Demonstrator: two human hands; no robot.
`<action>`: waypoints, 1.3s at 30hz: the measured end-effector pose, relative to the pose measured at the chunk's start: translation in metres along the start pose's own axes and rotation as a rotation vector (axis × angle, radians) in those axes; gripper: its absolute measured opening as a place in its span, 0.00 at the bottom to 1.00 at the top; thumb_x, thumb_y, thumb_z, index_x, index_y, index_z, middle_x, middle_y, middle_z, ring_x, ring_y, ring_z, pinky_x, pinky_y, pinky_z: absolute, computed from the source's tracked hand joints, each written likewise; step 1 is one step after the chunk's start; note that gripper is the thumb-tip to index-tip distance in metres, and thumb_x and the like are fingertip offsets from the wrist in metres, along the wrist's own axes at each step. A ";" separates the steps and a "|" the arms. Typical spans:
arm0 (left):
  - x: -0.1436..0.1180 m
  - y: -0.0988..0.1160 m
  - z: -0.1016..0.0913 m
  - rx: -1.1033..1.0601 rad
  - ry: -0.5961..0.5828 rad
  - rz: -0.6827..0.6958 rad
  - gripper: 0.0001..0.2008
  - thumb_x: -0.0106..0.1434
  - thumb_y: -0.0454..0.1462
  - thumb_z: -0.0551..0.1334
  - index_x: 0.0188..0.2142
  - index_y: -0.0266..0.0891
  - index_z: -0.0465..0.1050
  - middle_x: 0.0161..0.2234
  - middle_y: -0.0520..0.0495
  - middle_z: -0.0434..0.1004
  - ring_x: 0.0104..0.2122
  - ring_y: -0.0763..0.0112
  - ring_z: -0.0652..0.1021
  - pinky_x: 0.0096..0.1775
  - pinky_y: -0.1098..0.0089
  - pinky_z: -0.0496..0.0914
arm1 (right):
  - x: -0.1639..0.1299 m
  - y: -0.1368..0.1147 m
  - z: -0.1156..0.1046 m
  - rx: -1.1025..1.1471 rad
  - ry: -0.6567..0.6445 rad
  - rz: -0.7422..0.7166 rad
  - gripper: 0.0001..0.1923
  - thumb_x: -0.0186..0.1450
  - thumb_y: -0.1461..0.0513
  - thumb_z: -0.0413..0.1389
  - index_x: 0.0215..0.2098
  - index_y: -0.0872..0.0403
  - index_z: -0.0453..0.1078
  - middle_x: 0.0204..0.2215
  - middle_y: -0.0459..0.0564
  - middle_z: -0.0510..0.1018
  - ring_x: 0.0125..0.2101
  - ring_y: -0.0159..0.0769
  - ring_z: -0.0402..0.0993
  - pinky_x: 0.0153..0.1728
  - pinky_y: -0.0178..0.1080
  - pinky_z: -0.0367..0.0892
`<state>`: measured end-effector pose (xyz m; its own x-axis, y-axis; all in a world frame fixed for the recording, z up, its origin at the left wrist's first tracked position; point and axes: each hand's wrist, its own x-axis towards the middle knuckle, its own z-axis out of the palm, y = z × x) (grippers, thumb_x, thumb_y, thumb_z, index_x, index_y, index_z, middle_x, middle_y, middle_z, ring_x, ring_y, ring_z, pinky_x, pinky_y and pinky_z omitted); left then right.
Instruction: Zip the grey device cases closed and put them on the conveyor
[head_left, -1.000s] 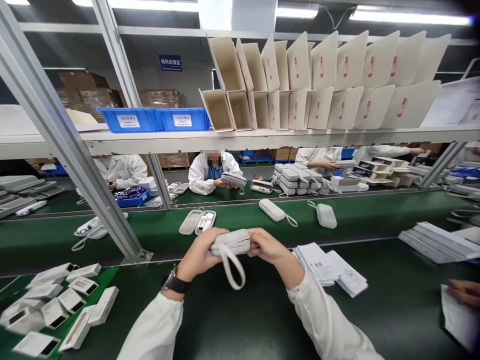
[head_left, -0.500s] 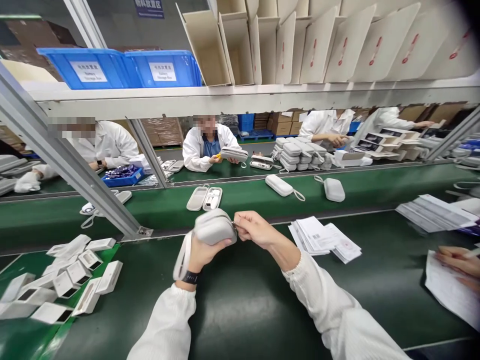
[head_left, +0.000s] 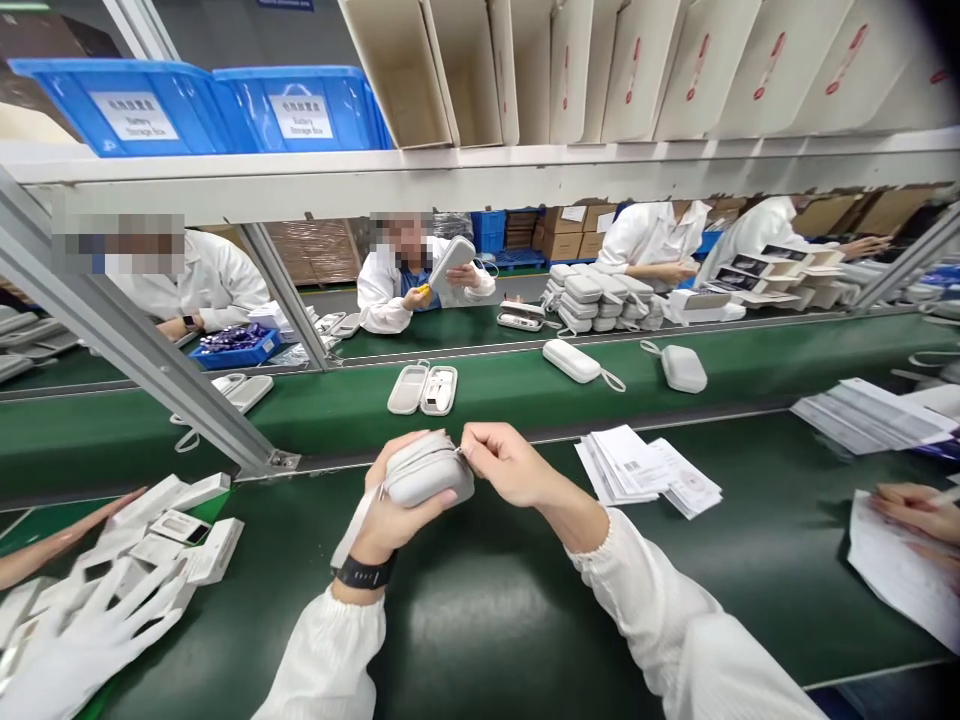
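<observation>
A grey zippered case (head_left: 427,470) sits end-on in my left hand (head_left: 401,510), which wraps it from below; its wrist strap (head_left: 358,522) hangs down past my watch. My right hand (head_left: 501,462) pinches at the case's right end, at the zipper. Both hands hover over the dark green table (head_left: 480,620), just in front of the conveyor belt (head_left: 525,395).
An open case (head_left: 424,388) and two closed cases (head_left: 574,361) lie on the belt. Paper leaflets (head_left: 645,470) lie to the right, small white boxes (head_left: 187,520) to the left. A co-worker's gloved hand (head_left: 82,640) reaches in at lower left; another's hand (head_left: 919,510) holds a sheet at right.
My hands have kept the case, the right one still at its zipper. A gloved hand has come in at the lower left. The cases on the belt have drifted right.
</observation>
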<state>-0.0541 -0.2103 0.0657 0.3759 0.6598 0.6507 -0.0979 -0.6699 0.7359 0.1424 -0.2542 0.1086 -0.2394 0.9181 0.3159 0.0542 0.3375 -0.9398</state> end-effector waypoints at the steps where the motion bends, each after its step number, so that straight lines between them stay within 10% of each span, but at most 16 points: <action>1: -0.004 0.004 -0.001 -0.003 0.020 -0.007 0.35 0.53 0.34 0.75 0.58 0.46 0.66 0.55 0.42 0.77 0.53 0.55 0.79 0.56 0.53 0.75 | 0.000 -0.001 0.000 -0.029 -0.025 0.015 0.20 0.71 0.54 0.51 0.24 0.53 0.56 0.20 0.39 0.57 0.22 0.26 0.51 0.24 0.33 0.50; 7: -0.010 0.005 -0.008 0.064 0.037 0.056 0.33 0.51 0.33 0.75 0.56 0.47 0.69 0.52 0.44 0.80 0.51 0.55 0.80 0.53 0.55 0.76 | -0.011 -0.020 0.001 -0.425 0.105 -0.158 0.06 0.69 0.62 0.54 0.40 0.55 0.71 0.34 0.47 0.74 0.32 0.32 0.67 0.33 0.36 0.65; 11: -0.008 0.002 -0.008 0.106 0.046 0.074 0.31 0.52 0.38 0.76 0.55 0.45 0.72 0.51 0.42 0.80 0.49 0.56 0.81 0.50 0.58 0.77 | -0.021 -0.024 0.017 -0.586 0.099 -0.385 0.27 0.68 0.59 0.60 0.64 0.52 0.63 0.58 0.56 0.72 0.56 0.44 0.69 0.58 0.48 0.65; 24: -0.011 0.005 -0.011 0.122 0.079 -0.064 0.29 0.53 0.36 0.75 0.53 0.42 0.71 0.51 0.39 0.80 0.48 0.56 0.81 0.50 0.56 0.77 | -0.010 0.021 0.030 -0.635 0.317 -0.775 0.17 0.66 0.66 0.62 0.52 0.48 0.72 0.42 0.52 0.78 0.42 0.40 0.76 0.43 0.44 0.74; 30: -0.014 0.002 -0.021 0.089 0.071 -0.025 0.31 0.53 0.36 0.74 0.56 0.43 0.69 0.53 0.37 0.78 0.51 0.51 0.79 0.53 0.47 0.75 | -0.003 0.016 0.023 -0.503 0.130 -0.335 0.12 0.72 0.59 0.53 0.53 0.53 0.67 0.44 0.54 0.75 0.41 0.39 0.72 0.43 0.44 0.70; 39: -0.009 0.010 -0.030 0.055 -0.052 0.067 0.30 0.53 0.32 0.74 0.55 0.45 0.70 0.53 0.40 0.78 0.53 0.54 0.78 0.54 0.50 0.74 | -0.010 -0.005 0.017 -0.949 -0.104 -0.299 0.09 0.75 0.62 0.44 0.38 0.53 0.61 0.32 0.48 0.72 0.30 0.36 0.63 0.36 0.41 0.58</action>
<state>-0.0862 -0.2131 0.0730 0.4176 0.5955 0.6863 -0.0743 -0.7304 0.6789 0.1282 -0.2685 0.1080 -0.4509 0.7608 0.4667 0.7184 0.6196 -0.3161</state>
